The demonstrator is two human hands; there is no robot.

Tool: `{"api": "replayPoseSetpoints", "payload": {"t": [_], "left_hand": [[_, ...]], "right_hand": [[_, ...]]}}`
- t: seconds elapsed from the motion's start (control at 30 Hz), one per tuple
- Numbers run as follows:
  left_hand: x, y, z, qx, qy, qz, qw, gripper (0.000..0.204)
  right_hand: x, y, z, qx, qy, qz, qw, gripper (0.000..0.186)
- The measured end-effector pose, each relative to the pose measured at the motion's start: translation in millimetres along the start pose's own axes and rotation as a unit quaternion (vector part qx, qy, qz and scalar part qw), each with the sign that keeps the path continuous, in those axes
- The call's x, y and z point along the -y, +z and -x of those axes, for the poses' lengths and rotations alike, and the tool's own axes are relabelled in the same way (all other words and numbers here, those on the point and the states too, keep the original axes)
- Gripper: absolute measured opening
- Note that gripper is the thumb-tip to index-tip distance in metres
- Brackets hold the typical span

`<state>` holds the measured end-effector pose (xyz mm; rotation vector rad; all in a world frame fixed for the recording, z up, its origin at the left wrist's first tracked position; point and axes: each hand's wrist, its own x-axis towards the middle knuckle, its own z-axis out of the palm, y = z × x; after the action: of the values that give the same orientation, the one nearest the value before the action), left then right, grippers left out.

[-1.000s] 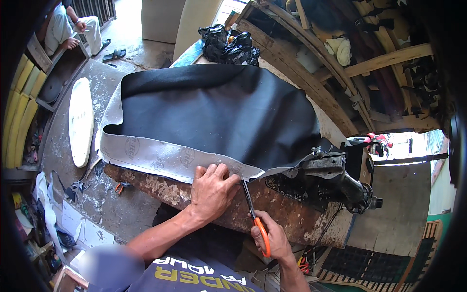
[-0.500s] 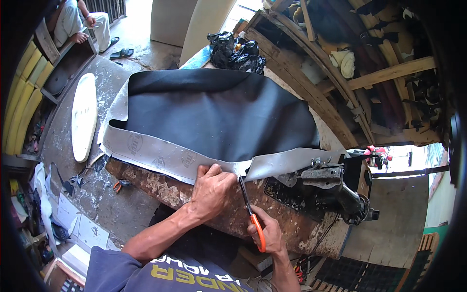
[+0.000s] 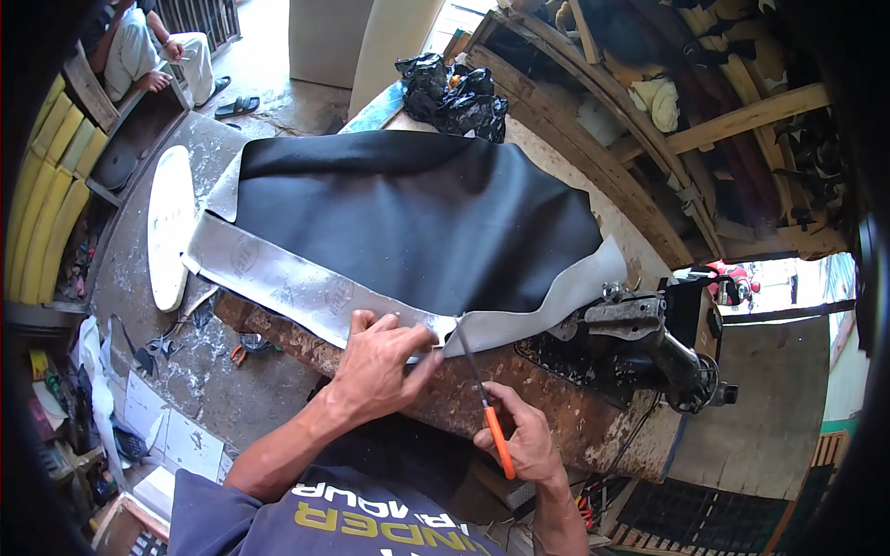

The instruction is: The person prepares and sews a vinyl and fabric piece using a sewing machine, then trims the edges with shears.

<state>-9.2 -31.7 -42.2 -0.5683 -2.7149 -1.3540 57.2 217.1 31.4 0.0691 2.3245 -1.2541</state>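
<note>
A big piece of black synthetic leather [image 3: 417, 213] with a pale grey backing lies across the worn wooden table, its near edge folded up so the backing shows. At that edge, my left hand [image 3: 375, 366] pinches the folded strip between thumb and fingertips, beside a notch in it. My right hand [image 3: 521, 435] grips orange-handled scissors [image 3: 494, 431], fingers wrapped round the handles. Their dark blades reach up to the notch, just right of my left fingertips. Whether the blades are parted I cannot tell.
A sewing machine [image 3: 667, 347] stands on the table [image 3: 593, 417] at right. Behind the sheet sits a black plastic bag [image 3: 454, 97]. A white oval board [image 3: 170, 227] and orange-handled pliers [image 3: 248, 347] are at left. Another person [image 3: 148, 51] sits far left. Wooden racks rise at right.
My left hand has shifted slightly left and down, its fingers more raised. The right part of the folded edge has lifted into a curve, and the notch gapes wider. The scissors stay near it.
</note>
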Motion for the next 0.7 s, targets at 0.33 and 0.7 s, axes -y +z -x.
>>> {"api": "replayPoseSetpoints", "payload": {"t": [0.33,0.7], "left_hand": [[-3.7,41.2,-4.9,-0.094,-0.005,-0.051,0.994,0.017],[-6.6,44.3,-2.6,-0.091,0.001,-0.067,0.994,0.018]], "right_hand": [[-1.5,-9.0,18.2,0.016,0.032,0.052,0.998,0.072],[-9.1,-6.6,27.7,0.026,0.054,0.036,0.998,0.071]]}}
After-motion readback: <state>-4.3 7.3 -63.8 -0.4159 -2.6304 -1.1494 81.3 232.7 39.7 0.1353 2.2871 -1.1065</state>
